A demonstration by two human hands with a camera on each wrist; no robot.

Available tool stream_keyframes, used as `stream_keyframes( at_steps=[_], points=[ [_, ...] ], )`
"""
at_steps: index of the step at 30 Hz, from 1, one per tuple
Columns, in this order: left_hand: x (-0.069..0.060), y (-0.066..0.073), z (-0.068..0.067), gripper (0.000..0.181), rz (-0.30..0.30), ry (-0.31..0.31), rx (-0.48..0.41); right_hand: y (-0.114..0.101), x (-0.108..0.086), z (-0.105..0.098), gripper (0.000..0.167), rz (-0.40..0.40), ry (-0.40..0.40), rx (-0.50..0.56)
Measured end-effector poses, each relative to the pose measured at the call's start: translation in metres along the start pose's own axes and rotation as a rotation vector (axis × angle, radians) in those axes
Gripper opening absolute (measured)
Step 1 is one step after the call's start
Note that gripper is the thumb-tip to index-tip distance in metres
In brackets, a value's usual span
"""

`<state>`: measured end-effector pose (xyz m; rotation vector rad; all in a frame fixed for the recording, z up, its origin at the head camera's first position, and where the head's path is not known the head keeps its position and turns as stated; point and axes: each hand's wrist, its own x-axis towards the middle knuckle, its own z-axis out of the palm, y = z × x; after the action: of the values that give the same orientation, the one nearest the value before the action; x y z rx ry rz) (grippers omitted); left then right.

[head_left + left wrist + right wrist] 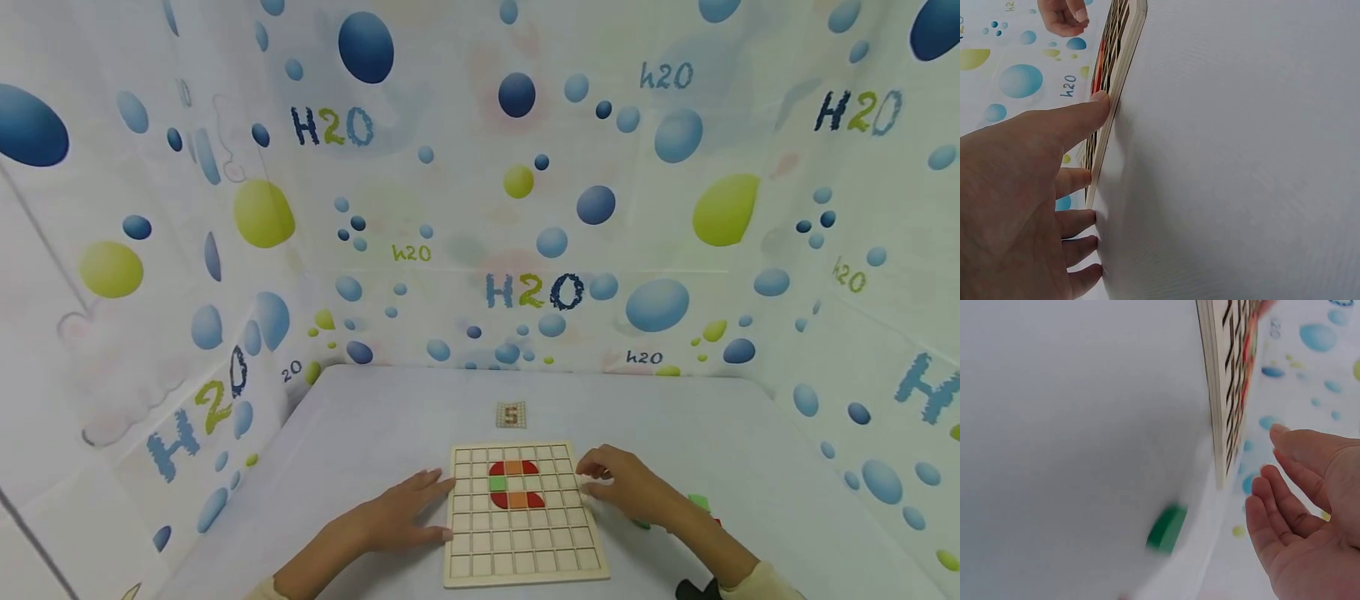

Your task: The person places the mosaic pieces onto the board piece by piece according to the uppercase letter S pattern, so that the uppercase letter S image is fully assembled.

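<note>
A square wooden grid board (525,542) lies on the white table, with red, orange and green pieces (498,483) set in its upper middle cells, forming a curved shape. My left hand (393,517) rests at the board's left edge; in the left wrist view its thumb (1088,117) touches the rim and its fingers are spread. Just off the right edge is my right hand (630,485), its fingers loosely bent. Nothing shows between thumb and fingers of that hand (1310,512) in the right wrist view. Below it lies a green piece (1167,529), blurred.
Behind the board lies a small card (512,415) with a figure like a 5 on a grid. Beside the right forearm are a light green piece (699,502) and a bit of red (717,522). A black object (696,590) shows at the bottom edge. Patterned curtains (450,183) surround the table.
</note>
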<state>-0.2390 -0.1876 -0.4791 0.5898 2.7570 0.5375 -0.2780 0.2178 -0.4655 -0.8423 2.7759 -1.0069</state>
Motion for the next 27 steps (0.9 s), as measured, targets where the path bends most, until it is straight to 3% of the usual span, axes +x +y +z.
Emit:
stream_keyframes(
  at_steps=[5,12,20,27],
  points=[
    [-0.002,0.0,-0.002,0.084,-0.008,-0.002,-0.002,0.025,-0.024,-0.027,0.033,0.087,0.064,0.049],
    [-0.001,0.001,-0.002,0.085,-0.013,-0.003,-0.015,0.062,-0.06,-0.061,0.046,0.32,0.107,0.077],
    [-0.002,0.0,-0.002,0.085,-0.022,-0.012,-0.036,0.089,-0.084,-0.074,0.046,0.41,0.006,0.087],
    [-0.003,0.003,-0.005,0.084,-0.009,-0.002,-0.033,0.097,-0.087,-0.073,0.035,0.406,-0.037,0.062]
  ],
)
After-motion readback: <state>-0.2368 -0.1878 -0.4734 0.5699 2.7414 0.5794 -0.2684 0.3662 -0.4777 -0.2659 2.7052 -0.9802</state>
